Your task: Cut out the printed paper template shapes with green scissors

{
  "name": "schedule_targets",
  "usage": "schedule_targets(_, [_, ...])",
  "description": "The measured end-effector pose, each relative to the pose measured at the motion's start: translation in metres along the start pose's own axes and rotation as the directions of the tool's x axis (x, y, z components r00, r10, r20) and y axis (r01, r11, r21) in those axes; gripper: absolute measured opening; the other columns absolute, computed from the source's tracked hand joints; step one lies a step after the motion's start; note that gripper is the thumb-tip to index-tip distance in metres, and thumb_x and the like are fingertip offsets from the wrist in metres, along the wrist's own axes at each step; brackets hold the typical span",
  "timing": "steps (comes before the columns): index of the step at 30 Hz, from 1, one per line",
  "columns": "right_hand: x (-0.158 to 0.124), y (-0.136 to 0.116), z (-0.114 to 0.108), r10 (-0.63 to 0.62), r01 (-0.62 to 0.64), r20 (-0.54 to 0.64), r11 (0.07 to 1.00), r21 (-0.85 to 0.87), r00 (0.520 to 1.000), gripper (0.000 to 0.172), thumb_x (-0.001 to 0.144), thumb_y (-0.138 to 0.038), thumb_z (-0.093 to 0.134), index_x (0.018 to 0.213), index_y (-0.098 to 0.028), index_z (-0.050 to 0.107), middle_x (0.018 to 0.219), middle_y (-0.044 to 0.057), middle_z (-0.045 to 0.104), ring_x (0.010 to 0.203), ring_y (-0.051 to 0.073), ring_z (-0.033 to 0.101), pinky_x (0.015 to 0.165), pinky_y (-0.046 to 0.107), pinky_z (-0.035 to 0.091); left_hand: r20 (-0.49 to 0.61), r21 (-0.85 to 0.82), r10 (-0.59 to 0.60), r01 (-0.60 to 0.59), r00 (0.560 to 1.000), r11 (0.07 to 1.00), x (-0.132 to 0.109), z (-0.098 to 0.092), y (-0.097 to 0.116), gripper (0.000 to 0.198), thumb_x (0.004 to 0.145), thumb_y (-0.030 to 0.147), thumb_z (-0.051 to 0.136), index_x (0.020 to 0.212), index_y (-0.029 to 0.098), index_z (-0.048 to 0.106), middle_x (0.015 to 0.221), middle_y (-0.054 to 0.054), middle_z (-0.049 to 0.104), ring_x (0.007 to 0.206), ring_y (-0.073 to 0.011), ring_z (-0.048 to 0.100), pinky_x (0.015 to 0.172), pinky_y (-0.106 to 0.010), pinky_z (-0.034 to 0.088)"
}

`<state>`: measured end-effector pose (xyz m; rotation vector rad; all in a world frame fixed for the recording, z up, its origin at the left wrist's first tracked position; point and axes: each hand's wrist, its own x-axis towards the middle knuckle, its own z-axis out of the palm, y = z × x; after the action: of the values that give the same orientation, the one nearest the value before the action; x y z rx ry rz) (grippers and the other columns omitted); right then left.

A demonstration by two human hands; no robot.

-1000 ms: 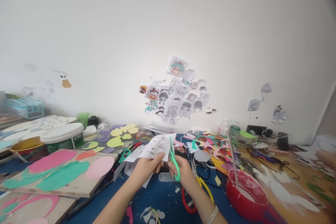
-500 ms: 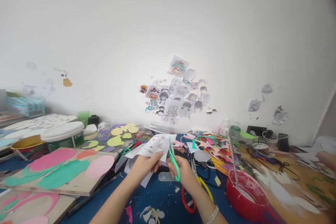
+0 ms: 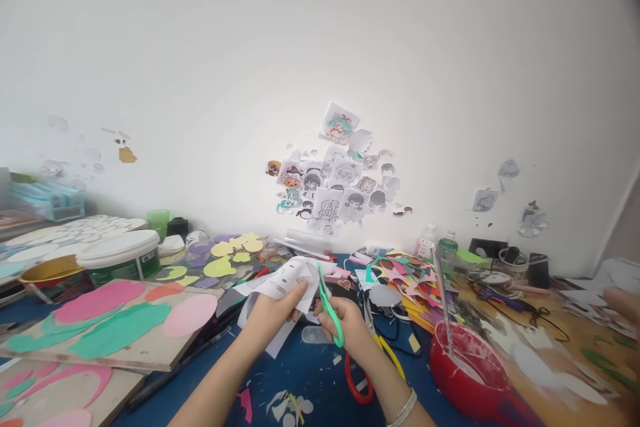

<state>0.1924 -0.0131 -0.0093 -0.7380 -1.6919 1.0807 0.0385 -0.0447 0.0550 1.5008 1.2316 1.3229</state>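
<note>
A white sheet of paper [image 3: 280,280] with small dark printed shapes is pinched in my left hand [image 3: 280,310], thumb on top. My right hand [image 3: 345,323] is closed on the handle of green scissors [image 3: 331,315]. The scissors' blades point up and away, at the right edge of the sheet; whether they are fully closed I cannot tell. Below the sheet hangs another piece of white paper [image 3: 281,339]. Beside my right wrist lie larger scissors with red and yellow handles [image 3: 359,380], partly hidden by my forearm.
A red pot [image 3: 470,363] with white residue and a stick stands at right. Coloured paper scraps [image 3: 407,280] are heaped behind it. At left are boards with coloured cutouts [image 3: 125,330] and a white-lidded tub [image 3: 120,250]. Another person's hand [image 3: 623,300] shows at far right.
The sheet has shifted and tilted slightly in my left hand. The scissors' tips have moved slightly left and down along its right edge.
</note>
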Motion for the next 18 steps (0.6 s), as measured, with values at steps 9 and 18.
schedule_targets(9, [-0.001, 0.0, -0.001, -0.012, 0.011, 0.025, 1.0, 0.018, 1.0, 0.036, 0.069, -0.049, 0.058, 0.072, -0.013, 0.053, 0.041, -0.007, 0.041, 0.036, 0.006, 0.036, 0.037, 0.019, 0.03, 0.006, -0.004, -0.007, 0.007, 1.0, 1.0, 0.002, 0.0, -0.003, 0.04, 0.063, 0.052, 0.051, 0.042, 0.019, 0.043, 0.033, 0.004, 0.042, 0.036, -0.0095, 0.039, 0.043, -0.022, 0.034])
schedule_targets(18, [-0.001, 0.002, -0.004, 0.006, -0.007, 0.039, 1.0, 0.028, 0.999, 0.034, 0.069, -0.046, 0.061, 0.073, -0.013, 0.055, 0.041, -0.007, 0.041, 0.036, 0.006, 0.036, 0.037, 0.018, 0.029, 0.149, 0.046, 0.004, -0.011, 0.989, 0.999, 0.004, -0.01, -0.003, 0.038, 0.067, 0.054, 0.048, 0.051, 0.019, 0.048, 0.038, 0.003, 0.046, 0.04, -0.0118, 0.043, 0.045, -0.022, 0.034])
